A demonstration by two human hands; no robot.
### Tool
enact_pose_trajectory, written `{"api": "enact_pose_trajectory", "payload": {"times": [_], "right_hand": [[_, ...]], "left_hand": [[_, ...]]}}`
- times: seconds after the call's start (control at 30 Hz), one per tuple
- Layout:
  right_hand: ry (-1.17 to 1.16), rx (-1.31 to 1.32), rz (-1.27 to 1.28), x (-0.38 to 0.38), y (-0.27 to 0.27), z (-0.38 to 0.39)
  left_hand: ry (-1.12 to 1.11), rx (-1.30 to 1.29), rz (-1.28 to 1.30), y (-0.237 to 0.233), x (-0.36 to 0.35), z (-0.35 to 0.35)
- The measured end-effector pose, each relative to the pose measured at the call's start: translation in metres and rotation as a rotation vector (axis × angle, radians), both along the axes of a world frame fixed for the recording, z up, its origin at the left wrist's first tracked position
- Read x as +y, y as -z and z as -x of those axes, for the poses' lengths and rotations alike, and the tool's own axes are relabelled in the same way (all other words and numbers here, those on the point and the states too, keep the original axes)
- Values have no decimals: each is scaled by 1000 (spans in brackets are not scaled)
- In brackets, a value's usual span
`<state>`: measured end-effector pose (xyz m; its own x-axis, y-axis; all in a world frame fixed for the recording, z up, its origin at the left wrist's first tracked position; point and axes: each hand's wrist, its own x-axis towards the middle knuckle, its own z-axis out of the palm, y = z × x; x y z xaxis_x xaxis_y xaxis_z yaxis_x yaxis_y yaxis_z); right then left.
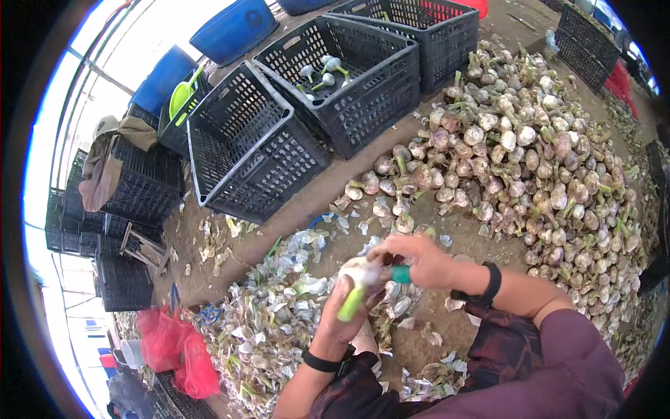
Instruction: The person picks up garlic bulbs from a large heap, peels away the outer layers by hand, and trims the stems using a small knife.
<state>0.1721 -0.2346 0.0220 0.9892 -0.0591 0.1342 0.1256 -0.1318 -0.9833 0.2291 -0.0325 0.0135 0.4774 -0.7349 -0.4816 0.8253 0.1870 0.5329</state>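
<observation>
My left hand (pixel 340 314) is closed around a garlic bulb (pixel 363 271), whose bright green stem (pixel 351 304) points down toward my wrist. The bulb is pale and smeared by motion. My right hand (pixel 427 261) reaches in from the other side, its fingers curled right at the bulb. A teal-green piece (pixel 400 274) shows at these fingers; I cannot tell whether it is a tool handle or a finger wrap. Below both hands lie loose garlic skins (pixel 269 328).
A large heap of garlic bulbs (pixel 530 153) covers the ground at right. Black crates stand ahead; the middle crate (pixel 370 98) holds several cleaned bulbs, and the nearer crate (pixel 258 164) sits to its left. Red net bags (pixel 174 349) lie at lower left, near stacked crates (pixel 124 276).
</observation>
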Motion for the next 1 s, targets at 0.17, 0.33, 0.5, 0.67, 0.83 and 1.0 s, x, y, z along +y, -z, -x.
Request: {"api": "enact_pose_trajectory", "payload": {"times": [0.17,0.33,0.5,0.67,0.83,1.0], "right_hand": [[-14,-56,158,0,8,-4],[354,-124,572,-14,46,-19],[-61,356,779,-28,92,-1],[-826,450,268,-9,69,12],[-318,258,-295,13,50,5],[-112,772,-1138,-41,93,-5]], "left_hand": [[113,-7,12,-4,1,0],[268,-353,-215,-6,-4,5],[183,-581,-245,-11,-4,2],[89,-782,-409,0,-2,-1],[222,-1035,-551,5,-8,1],[122,-751,-306,-4,-14,-5]]}}
